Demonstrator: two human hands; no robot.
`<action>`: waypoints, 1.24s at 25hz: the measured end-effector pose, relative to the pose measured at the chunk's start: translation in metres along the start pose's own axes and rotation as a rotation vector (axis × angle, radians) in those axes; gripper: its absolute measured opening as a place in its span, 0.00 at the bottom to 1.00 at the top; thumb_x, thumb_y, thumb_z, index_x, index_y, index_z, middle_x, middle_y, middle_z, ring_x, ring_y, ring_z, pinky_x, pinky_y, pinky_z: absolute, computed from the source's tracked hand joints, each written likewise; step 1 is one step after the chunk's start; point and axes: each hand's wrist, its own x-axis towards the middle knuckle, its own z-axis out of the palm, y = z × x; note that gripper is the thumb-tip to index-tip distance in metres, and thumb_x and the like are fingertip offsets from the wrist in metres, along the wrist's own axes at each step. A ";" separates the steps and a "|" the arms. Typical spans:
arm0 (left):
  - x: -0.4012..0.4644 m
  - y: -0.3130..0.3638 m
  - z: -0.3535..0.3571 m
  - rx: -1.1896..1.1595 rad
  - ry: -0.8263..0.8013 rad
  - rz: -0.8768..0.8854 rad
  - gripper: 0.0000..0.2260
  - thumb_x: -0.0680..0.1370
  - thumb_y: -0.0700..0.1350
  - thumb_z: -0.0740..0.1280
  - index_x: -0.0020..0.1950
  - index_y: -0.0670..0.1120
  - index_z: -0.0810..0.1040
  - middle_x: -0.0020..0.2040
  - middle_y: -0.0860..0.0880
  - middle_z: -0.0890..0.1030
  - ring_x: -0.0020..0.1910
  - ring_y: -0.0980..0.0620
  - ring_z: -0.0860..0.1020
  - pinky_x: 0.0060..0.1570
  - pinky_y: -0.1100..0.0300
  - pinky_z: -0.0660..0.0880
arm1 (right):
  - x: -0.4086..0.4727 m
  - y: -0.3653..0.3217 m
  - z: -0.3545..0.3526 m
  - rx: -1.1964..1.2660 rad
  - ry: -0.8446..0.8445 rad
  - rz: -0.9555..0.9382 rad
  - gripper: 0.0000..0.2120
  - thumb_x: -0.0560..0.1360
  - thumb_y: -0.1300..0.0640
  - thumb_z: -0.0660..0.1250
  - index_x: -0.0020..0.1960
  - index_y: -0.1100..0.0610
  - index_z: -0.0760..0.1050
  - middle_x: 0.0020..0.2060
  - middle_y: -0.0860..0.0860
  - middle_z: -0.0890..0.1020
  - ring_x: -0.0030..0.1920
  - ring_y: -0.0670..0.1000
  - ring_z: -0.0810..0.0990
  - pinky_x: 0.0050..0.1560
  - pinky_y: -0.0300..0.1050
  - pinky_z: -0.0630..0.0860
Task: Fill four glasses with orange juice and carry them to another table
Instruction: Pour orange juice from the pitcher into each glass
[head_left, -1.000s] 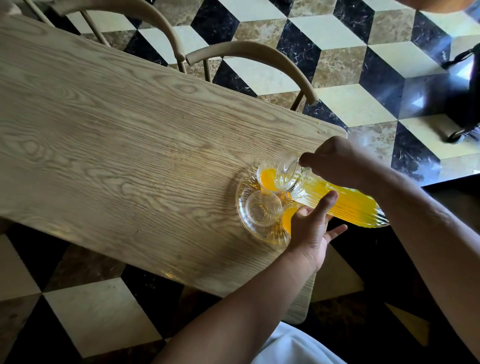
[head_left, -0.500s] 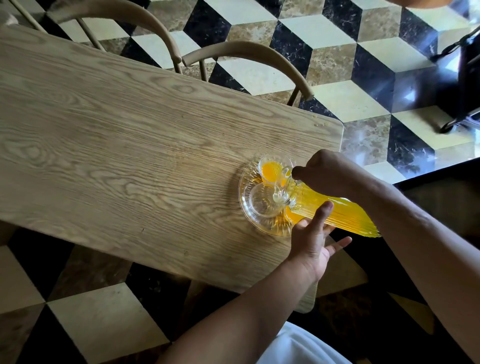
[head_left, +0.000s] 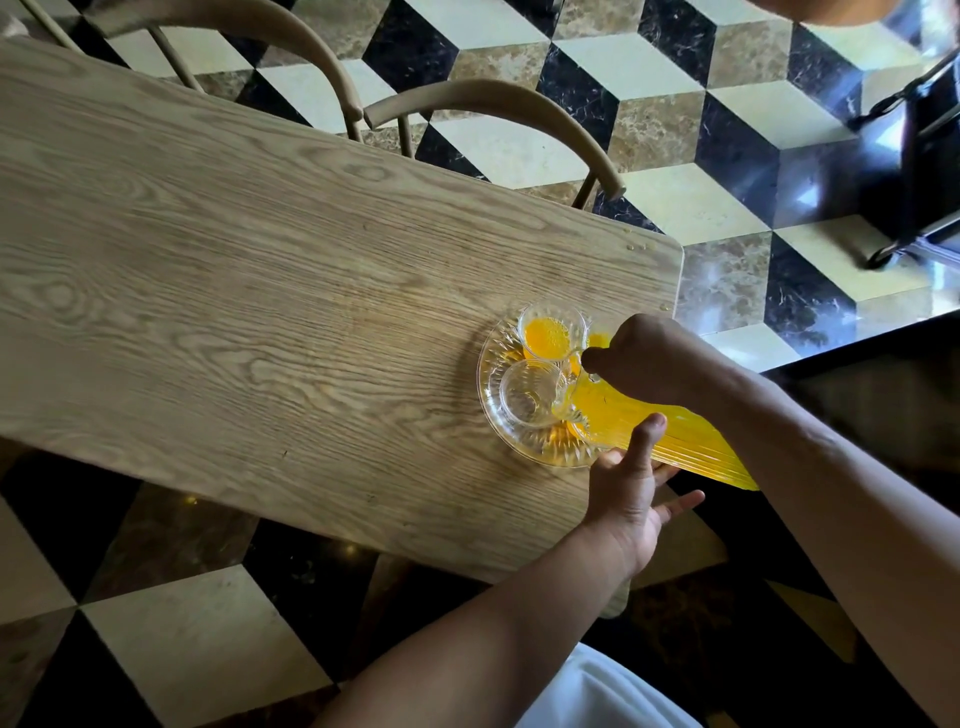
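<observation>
A clear glass tray (head_left: 493, 410) sits near the right end of the wooden table (head_left: 260, 312). On it, a far glass (head_left: 551, 332) holds orange juice and a near-left glass (head_left: 527, 400) is empty. Two more glasses with juice are partly hidden under the jug and my right hand. My right hand (head_left: 644, 358) grips a ribbed jug of orange juice (head_left: 665, 441), tilted with its spout over the empty glass. My left hand (head_left: 631, 483) rests at the tray's near rim, thumb up against the jug; whether it grips the rim is unclear.
Two wooden chairs (head_left: 498, 109) stand at the table's far side. The floor (head_left: 675, 130) is a cube-patterned marble. A black wheeled frame (head_left: 919, 156) stands at the upper right. The table's right edge lies just beyond the tray.
The jug's spout has moved from the far glass toward the empty near-left glass and tilted lower. My left hand stayed at the tray's near rim.
</observation>
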 end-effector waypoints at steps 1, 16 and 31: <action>0.000 0.000 0.000 -0.002 0.003 -0.005 0.48 0.43 0.67 0.82 0.56 0.47 0.77 0.70 0.40 0.73 0.62 0.43 0.79 0.39 0.47 0.84 | 0.000 0.000 0.000 0.000 -0.008 0.002 0.24 0.77 0.43 0.64 0.34 0.61 0.73 0.31 0.57 0.75 0.34 0.58 0.73 0.36 0.45 0.69; -0.003 0.001 -0.003 -0.030 0.015 -0.020 0.48 0.41 0.67 0.82 0.55 0.47 0.76 0.70 0.38 0.73 0.61 0.41 0.80 0.41 0.47 0.84 | 0.002 -0.010 0.002 -0.003 -0.061 0.027 0.22 0.76 0.46 0.65 0.31 0.60 0.70 0.28 0.55 0.71 0.31 0.56 0.70 0.35 0.45 0.67; 0.002 0.002 -0.005 -0.066 0.002 -0.045 0.36 0.53 0.61 0.79 0.55 0.48 0.76 0.61 0.38 0.75 0.60 0.41 0.81 0.43 0.46 0.83 | 0.002 -0.020 -0.001 -0.064 -0.079 0.004 0.20 0.78 0.46 0.64 0.35 0.60 0.73 0.30 0.55 0.75 0.31 0.54 0.72 0.34 0.44 0.68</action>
